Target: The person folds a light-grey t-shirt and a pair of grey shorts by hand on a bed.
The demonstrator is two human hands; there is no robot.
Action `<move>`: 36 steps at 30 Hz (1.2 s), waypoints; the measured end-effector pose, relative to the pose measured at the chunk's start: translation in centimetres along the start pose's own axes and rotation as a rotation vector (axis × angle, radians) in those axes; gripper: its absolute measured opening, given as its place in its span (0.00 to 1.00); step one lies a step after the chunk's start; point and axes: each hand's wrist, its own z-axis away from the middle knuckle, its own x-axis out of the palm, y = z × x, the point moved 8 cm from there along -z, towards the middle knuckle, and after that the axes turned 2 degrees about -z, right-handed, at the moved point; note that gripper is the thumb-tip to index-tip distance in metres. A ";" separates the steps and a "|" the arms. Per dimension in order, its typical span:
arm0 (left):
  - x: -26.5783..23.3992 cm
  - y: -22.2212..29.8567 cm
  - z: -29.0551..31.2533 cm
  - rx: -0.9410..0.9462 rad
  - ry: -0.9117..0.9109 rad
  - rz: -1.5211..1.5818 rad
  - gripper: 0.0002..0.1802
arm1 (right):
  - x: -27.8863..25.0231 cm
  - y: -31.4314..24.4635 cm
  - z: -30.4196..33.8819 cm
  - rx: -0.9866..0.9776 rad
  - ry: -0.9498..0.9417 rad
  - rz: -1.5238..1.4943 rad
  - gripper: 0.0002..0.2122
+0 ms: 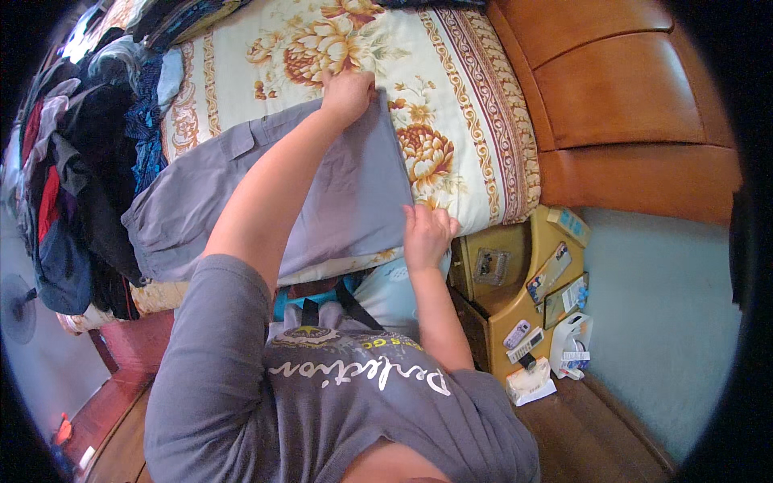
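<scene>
As the grey cargo pants [346, 189] lie on the flowered bedspread [314, 52] at the centre of the frame, the left hand [349, 97] seems to hold their upper right corner, its fingers closed narrowly. The right hand [430, 237] seems to pinch the lower corner of this same edge. If both hands pull unequally, this edge could become crooked and creases could form; the lower side could also slip down.

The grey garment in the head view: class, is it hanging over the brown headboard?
No, the grey garment lies spread on the flowered bedspread, apart from the brown headboard.
</scene>
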 end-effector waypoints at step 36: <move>-7.2 -24.2 42.8 -0.691 0.187 -0.271 0.29 | 6.9 -10.2 5.4 -0.211 -0.529 0.188 0.34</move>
